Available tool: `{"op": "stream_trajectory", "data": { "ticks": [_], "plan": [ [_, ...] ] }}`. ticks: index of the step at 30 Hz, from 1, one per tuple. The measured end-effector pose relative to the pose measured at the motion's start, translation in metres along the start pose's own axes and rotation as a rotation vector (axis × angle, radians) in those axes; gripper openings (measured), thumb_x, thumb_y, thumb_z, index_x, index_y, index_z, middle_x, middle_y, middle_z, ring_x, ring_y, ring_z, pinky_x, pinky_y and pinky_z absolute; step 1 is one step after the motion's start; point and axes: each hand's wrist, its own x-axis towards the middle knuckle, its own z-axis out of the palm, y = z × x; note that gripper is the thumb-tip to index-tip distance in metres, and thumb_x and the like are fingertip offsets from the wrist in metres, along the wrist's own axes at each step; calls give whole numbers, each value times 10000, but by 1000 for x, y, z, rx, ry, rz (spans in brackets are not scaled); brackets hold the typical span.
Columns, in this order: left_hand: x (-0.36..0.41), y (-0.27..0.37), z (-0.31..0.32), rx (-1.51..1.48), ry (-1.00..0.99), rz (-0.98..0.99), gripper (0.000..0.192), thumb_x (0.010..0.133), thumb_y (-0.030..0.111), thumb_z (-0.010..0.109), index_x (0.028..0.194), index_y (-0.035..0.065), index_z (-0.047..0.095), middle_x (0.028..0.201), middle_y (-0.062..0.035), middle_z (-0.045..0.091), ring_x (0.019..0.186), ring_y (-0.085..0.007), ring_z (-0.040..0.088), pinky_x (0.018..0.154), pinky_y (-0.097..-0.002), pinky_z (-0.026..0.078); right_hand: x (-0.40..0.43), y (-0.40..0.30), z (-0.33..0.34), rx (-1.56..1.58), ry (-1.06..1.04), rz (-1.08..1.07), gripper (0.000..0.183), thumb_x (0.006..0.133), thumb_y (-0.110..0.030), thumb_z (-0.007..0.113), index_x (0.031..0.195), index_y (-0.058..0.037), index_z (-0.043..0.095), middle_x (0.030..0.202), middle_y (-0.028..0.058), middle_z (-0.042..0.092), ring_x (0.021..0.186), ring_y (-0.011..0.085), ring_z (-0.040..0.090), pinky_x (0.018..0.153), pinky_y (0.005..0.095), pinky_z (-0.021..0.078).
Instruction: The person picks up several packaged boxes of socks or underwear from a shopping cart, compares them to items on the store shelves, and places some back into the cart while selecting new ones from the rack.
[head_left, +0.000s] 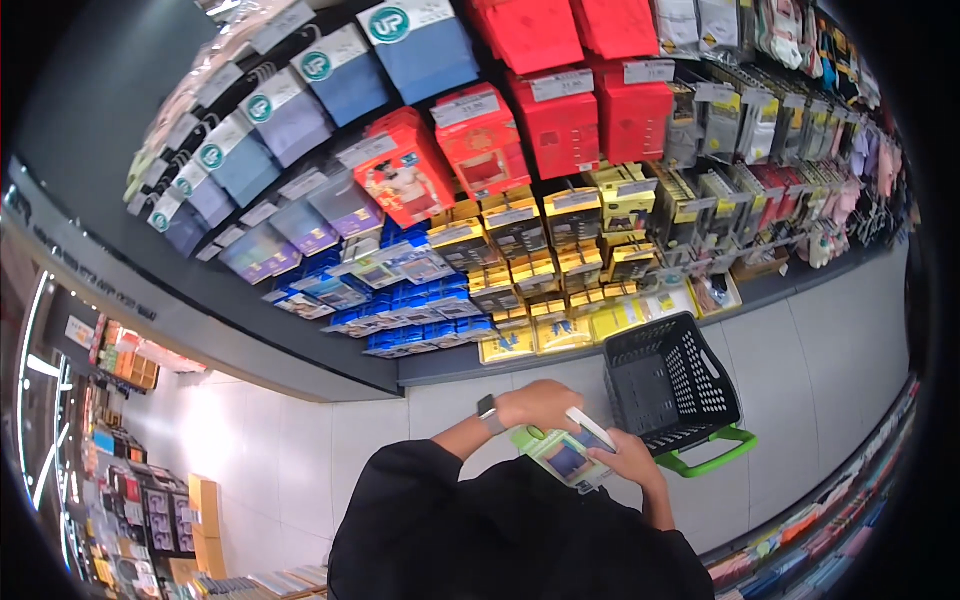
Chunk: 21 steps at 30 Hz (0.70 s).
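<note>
A flat green and white box of underwear (564, 459), with a picture of dark shorts on its face, is held tilted in front of my chest. My left hand (541, 403), with a smartwatch (489, 412) on the wrist, grips its upper end. On the other side, my right hand (631, 456) holds the edge, thumb over the front. A black plastic shopping basket (637, 375) with a green handle (712, 452) stands on the floor just beyond my right hand. No goods show inside the basket.
A wall display ahead carries red boxes (559, 124), yellow and black boxes (514, 229), blue packs (409, 319) and hanging socks (784, 34). A grey partition (247, 322) stands left. Stacked clothing (817, 525) lines the lower right. Cardboard boxes (204, 517) stand at lower left.
</note>
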Motion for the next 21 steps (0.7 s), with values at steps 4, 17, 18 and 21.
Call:
{"op": "stream_trajectory", "data": {
  "ticks": [4,17,18,21],
  "plan": [
    [-54,-9,-2,-187,346,-175,391,830,388,636,1045,63,604,989,-151,645,935,-266,622,788,-360,482,-4,6,10,101,30,-34,356,784,-303,692,921,16,614,807,165,637,748,256,624,673,344,482],
    [-121,-80,56,-1204,918,-390,222,888,183,616,1007,-4,632,896,-28,635,825,-73,565,745,-210,440,40,-27,73,769,-53,77,267,852,-164,648,1032,28,601,907,32,625,794,76,553,707,225,451],
    [-126,-87,55,-1228,970,-375,217,888,177,615,1008,-3,632,898,-28,636,819,-72,567,738,-206,440,48,-29,82,786,-77,74,277,859,-166,644,1055,23,592,918,31,626,802,76,555,711,224,451],
    [-146,-112,53,-1245,1050,-363,205,886,160,613,1009,-2,631,896,-32,638,805,-72,573,724,-198,442,73,-41,102,716,-145,74,314,856,-161,648,1099,21,569,949,45,627,828,85,566,736,231,457]
  ]
}}
